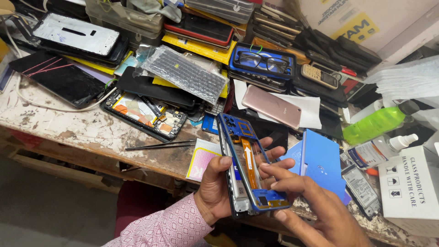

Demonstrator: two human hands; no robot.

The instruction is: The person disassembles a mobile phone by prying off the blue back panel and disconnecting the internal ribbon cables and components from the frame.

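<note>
Head view showed an opened phone (244,167), back cover removed, held just below centre of the frame above the front edge of a worn workbench (68,128). The left hand (219,187) was clamped on the phone, thumb on its left edge and fingers wrapped behind to the right edge. The right hand (311,206) entered from the lower right, its fingers together and extended; the fingertips (270,171) rested on the exposed interior near the orange flex cable (249,160). It gripped nothing.

Orientation: the long axis ran from the upper left, where the camera end lay, down to the lower right, where the charging end lay. The open side faced the camera.

Handling, as a judgement: the unit was probably light and stiff along its blue frame, but fragile inside. The flex cable and boards would not tolerate pressure or snagging. Hold was best taken on the two long frame edges, as the left hand did.

A blue back cover (322,162) lay to the right of centre, beside a battery (361,187). A green bottle (379,123) lay at right. Another opened phone (146,114) lay left of centre, with stacked handsets along the top of the frame.
</note>
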